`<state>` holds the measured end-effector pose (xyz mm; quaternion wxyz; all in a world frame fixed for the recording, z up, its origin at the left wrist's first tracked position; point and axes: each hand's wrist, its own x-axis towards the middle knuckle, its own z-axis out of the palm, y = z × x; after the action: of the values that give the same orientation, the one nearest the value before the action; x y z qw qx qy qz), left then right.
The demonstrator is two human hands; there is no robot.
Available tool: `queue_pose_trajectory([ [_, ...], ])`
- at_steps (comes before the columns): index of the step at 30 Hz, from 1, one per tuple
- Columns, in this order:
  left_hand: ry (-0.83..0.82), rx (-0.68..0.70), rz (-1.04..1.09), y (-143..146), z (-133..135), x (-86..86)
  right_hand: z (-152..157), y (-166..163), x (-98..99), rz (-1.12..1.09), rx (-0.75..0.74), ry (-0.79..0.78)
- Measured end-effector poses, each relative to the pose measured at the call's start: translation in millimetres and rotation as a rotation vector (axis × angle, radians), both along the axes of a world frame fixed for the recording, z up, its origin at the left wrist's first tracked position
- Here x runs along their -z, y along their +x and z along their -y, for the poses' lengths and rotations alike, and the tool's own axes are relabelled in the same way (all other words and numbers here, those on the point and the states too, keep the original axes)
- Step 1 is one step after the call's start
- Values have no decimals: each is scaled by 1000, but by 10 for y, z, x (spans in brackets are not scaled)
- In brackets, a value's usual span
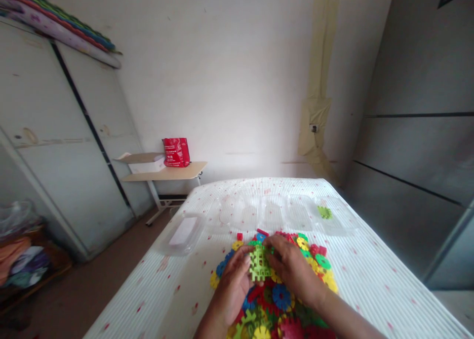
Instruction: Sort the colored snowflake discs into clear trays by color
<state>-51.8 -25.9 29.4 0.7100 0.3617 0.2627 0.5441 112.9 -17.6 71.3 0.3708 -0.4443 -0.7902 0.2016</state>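
Note:
A light-green square plastic building piece (260, 263) with notched edges is held up over a heap of toy pieces. My left hand (236, 278) grips its left edge between thumb and fingers. My right hand (291, 262) is bent over its right side, fingers curled; the fingertips are partly hidden, and whether they grip it or only rest near it I cannot tell. Below and around both hands lies the heap of red, yellow, blue and green pieces, among them a blue notched disc (282, 297) and a yellow disc (262, 332).
Clear plastic trays (272, 211) stand in a row across the far part of the striped table cover (155, 299). One holds a green piece (325, 212). At left is a clear container (183, 233) with a white slip. A side table (185, 171) bears a red bag (176, 152).

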Motion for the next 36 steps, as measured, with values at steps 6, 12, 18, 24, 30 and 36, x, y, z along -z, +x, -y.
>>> queue_pose_trajectory([
  [6,-8,-3,32,4,-11,9,41,-33,-25,28,-15,-29],
  [12,-22,-20,65,28,-12,-7,87,2,-89,13,-109,-85],
  [18,16,-56,39,23,-9,-21,92,6,-95,45,-118,-111],
  [24,29,-43,36,11,-17,-4,133,-7,-160,50,-141,-86],
  [30,16,-36,34,10,-16,16,148,-50,-94,192,-122,0],
  [36,5,-45,41,-1,-33,59,145,-84,1,413,-51,113],
])
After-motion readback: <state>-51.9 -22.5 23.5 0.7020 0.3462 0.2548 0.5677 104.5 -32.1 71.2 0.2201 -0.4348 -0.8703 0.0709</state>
